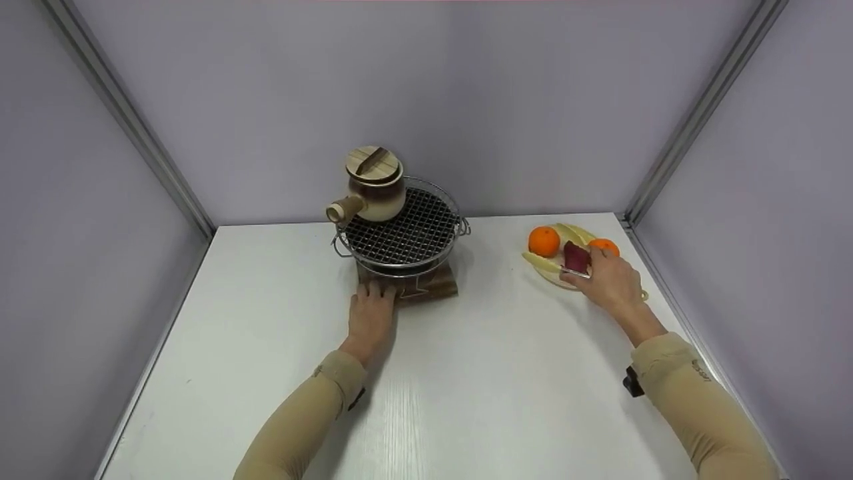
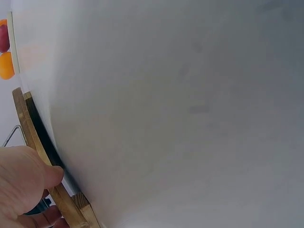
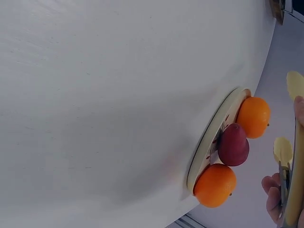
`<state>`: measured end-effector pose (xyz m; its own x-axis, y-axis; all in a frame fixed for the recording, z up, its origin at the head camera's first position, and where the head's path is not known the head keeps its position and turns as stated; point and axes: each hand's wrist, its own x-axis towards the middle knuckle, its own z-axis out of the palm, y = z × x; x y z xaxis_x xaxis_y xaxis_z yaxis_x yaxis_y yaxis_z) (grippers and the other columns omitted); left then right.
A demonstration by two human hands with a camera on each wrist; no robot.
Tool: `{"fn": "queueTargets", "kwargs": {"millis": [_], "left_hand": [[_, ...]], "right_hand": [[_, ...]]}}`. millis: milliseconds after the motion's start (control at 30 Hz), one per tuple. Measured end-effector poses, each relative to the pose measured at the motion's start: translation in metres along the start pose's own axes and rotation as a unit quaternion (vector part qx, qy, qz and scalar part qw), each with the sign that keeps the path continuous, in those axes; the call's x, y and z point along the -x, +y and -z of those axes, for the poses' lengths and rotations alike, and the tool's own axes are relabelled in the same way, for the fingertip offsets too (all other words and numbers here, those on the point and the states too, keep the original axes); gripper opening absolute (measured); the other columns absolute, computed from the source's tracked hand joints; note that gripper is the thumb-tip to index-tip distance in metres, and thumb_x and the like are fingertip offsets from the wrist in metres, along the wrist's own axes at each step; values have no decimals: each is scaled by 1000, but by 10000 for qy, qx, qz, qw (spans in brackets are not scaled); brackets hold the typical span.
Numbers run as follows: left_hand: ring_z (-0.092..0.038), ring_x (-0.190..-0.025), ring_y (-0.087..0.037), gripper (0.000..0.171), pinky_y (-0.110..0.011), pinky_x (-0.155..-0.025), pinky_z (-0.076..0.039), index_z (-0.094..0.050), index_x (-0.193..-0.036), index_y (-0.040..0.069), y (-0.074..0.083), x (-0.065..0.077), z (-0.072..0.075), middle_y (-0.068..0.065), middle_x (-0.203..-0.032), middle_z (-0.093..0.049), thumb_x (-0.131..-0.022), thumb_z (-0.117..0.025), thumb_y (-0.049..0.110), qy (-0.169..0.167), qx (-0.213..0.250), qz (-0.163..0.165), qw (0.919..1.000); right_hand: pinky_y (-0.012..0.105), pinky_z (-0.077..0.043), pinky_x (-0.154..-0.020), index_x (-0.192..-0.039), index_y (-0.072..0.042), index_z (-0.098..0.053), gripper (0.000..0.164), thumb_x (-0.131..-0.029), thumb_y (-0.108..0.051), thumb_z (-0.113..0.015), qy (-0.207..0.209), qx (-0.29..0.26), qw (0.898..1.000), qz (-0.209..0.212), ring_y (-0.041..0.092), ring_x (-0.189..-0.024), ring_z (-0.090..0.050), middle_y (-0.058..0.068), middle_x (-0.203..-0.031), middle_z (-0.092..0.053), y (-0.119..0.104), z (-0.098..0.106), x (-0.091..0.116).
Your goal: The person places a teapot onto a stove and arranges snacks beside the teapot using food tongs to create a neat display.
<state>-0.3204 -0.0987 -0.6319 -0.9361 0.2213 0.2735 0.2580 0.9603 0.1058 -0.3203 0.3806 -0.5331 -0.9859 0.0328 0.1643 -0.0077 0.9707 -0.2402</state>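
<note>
My left hand (image 1: 372,315) grips the front edge of the wooden base (image 1: 440,285) under a round grill (image 1: 416,233). In the left wrist view my thumb lies over the edge of that base (image 2: 71,206), with fingers on its other side. At the right, my right hand (image 1: 614,279) holds tongs (image 3: 295,183) with pale yellow, flattened tips, spread apart. They are over a plate (image 3: 202,142) that bears two oranges (image 3: 254,116) and a dark red, oval fruit or vegetable (image 3: 233,145). The tongs appear not to grip anything; part of them is hidden by the hand.
A brown and cream side-handled pot (image 1: 380,200) with a wooden lid (image 1: 373,164) stands on the back left of the grill. Wire handles (image 1: 464,227) stick out at the grill's sides. Pale walls (image 1: 533,100) close in the white table (image 1: 500,387) at the back and sides.
</note>
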Motion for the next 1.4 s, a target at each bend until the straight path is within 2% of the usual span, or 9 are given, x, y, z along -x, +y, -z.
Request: {"fn": "queueTargets", "kwargs": {"millis": [200, 367, 500, 667, 833, 1000, 1200, 1400], "left_hand": [[-61, -116, -42, 32, -54, -92, -60, -69, -138, 11, 1, 1, 0, -24, -128, -66, -106, -64, 8, 113, -165, -1, 9998], [-61, -115, -43, 32, -54, -91, -60, -70, -136, 11, 1, 0, -1, -24, -127, -66, -105, -64, 7, 161, -108, 3, 9998], [-60, -116, -44, 33, -55, -93, -60, -69, -137, 11, 1, 0, -2, -25, -129, -65, -105, -64, 8, 94, -6, 39, 9999], [-61, -116, -44, 30, -56, -90, -60, -71, -134, 10, 0, 0, -5, -25, -127, -65, -104, -63, 9, 222, 47, 34, 9997], [-62, -115, -45, 31, -56, -90, -60, -70, -133, 9, 1, 0, -3, -26, -126, -66, -103, -63, 7, 265, 46, -22, 9996], [-61, -116, -43, 31, -55, -92, -60, -69, -135, 10, 2, -1, 1, -24, -127, -65, -104, -64, 8, 96, -81, 26, 9999], [-59, -118, -42, 30, -53, -94, -60, -69, -138, 11, 2, -1, 3, -23, -128, -65, -109, -67, 21, -72, -206, 91, 9997], [-59, -114, -40, 27, -52, -89, -59, -68, -134, 11, 2, 0, 2, -22, -125, -65, -108, -66, 19, 24, -218, 48, 9997]], "right_hand": [[67, -63, -83, -148, 7, -61, 88, -91, -54, -89, 113, -62, 9999, 35, 52, -104, -74, 32, -131, -71, 2, 2, -5], [66, -62, -86, -145, 6, -64, 83, -91, -51, -90, 19, -78, 9999, -63, 50, -107, -71, 30, -136, -69, 4, 5, -11], [60, -60, -81, -136, 6, -67, 77, -90, -52, -90, -73, -60, 9998, -155, 44, -98, -68, 26, -123, -71, 4, 5, -17], [51, -58, -76, -129, 4, -69, 74, -88, -53, -93, -115, -17, 9996, -246, 39, -91, -65, 22, -111, -71, 5, 5, -23], [54, -61, -78, -125, 5, -70, 72, -88, -53, -92, -167, 51, 9995, -281, 40, -92, -66, 24, -109, -72, 8, 4, -27], [56, -62, -83, -129, 6, -68, 74, -90, -53, -91, -244, 42, 9989, -390, 41, -95, -65, 25, -112, -71, 8, 4, -33], [56, -62, -77, -124, 8, -67, 75, -90, -54, -90, -280, 217, 9988, -332, 41, -90, -67, 26, -107, -70, 11, 4, -39], [52, -61, -76, -121, 6, -68, 71, -91, -54, -90, -387, 182, 9981, -449, 40, -90, -65, 25, -105, -70, 12, 1, -43]]}}
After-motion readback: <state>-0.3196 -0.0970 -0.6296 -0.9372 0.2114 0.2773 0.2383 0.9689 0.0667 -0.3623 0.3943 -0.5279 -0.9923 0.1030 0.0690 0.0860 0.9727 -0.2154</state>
